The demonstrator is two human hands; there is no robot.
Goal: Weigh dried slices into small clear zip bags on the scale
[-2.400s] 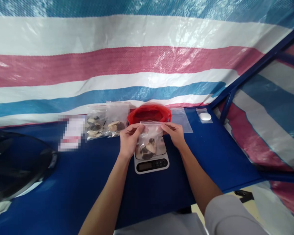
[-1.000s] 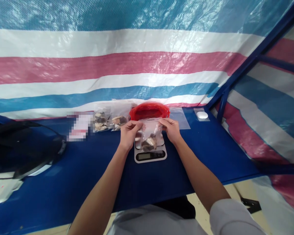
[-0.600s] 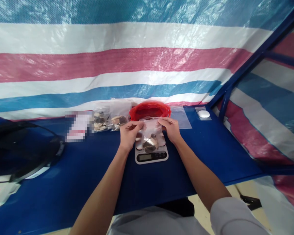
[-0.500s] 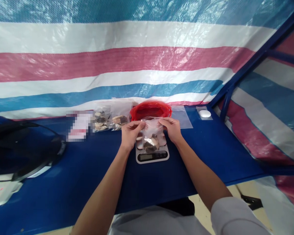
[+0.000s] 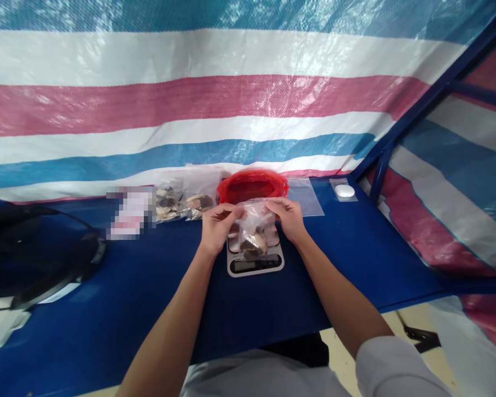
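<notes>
A clear plastic bag point(image 5: 254, 234) with brown and pale flat pieces in its bottom hangs between my hands. My left hand point(image 5: 218, 223) pinches its upper left corner, and my right hand point(image 5: 288, 218) pinches the upper right one. Below and behind the bag is a white kitchen scale point(image 5: 254, 271) with a dark display, partly covered by it. I cannot tell whether the bag rests on the scale. Just beyond my hands sits a red plastic bag point(image 5: 252, 184) with its mouth open.
Two filled clear bags, the nearer one point(image 5: 199, 204) beside my left hand, lean at the back left. An unfilled clear bag point(image 5: 310, 198) and a white oval object point(image 5: 344, 191) lie right of the red bag. A black object point(image 5: 33, 253) occupies the table's left. Striped sheeting hangs behind.
Both hands keep hold of the clear bag in nearly the same place. The whole view has shifted slightly; little else differs.
</notes>
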